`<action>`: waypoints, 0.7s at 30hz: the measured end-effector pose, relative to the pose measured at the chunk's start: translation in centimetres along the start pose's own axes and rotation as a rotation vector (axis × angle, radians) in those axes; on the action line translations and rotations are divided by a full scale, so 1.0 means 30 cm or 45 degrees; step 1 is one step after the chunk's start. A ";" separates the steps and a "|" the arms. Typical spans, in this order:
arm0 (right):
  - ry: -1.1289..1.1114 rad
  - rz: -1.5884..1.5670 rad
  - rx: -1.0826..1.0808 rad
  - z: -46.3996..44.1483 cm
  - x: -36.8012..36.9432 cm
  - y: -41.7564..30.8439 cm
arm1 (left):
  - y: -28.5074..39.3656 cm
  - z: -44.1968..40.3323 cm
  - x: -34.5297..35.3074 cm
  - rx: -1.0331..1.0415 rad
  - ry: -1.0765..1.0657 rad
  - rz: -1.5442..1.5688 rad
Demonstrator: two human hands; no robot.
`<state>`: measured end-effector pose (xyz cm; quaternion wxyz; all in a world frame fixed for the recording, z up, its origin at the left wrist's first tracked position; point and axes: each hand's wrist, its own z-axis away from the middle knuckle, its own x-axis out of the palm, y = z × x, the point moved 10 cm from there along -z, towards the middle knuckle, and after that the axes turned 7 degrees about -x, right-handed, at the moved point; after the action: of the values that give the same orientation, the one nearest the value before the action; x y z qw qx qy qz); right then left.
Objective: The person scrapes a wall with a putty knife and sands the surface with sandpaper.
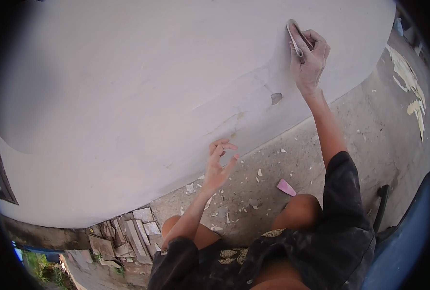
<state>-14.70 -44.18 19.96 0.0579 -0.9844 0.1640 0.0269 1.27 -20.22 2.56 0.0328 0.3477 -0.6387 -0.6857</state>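
Your right hand [311, 62] has its fingers gripping a thin, folded, greyish sheet [293, 38] against the smooth whitish wall [128, 96] at far right, while your left hand [218, 166], nearer, hovers open and empty.

Site: apparently a building under construction or renovation; exact type not determinable. Evidence: large pale wall [128, 96] with a chipped grey patch [276, 98]; bare, dusty floor [369, 123] strewn with whitish flakes [260, 172]; flat broken pieces [136, 238] heaped near the wall's foot; cream scraps [408, 77] at right. Greenery [45, 270] at lower left indicates open-air surroundings.
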 end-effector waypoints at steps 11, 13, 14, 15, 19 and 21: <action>-0.124 -0.080 -0.253 0.097 0.012 -0.080 | -0.029 -0.002 0.038 -0.016 -0.042 -0.036; -0.170 -0.119 -0.520 0.164 0.027 -0.149 | -0.015 -0.007 0.027 -0.025 -0.030 -0.050; -0.124 -0.003 -0.575 0.163 0.026 -0.129 | -0.015 -0.011 0.026 -0.016 -0.033 -0.042; -0.085 0.110 -0.618 0.146 0.023 -0.124 | -0.020 -0.006 0.023 -0.020 -0.042 -0.039; 0.199 0.174 -0.072 -0.029 0.018 0.035 | -0.055 0.004 0.031 -0.047 -0.085 -0.039; 0.218 -0.053 0.037 0.059 0.046 -0.053 | -0.043 0.006 0.030 -0.034 -0.076 -0.045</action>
<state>-12.95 -42.91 18.28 0.0584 -0.9854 0.1480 -0.0610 1.00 -20.28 1.00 0.0060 0.3378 -0.6240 -0.7046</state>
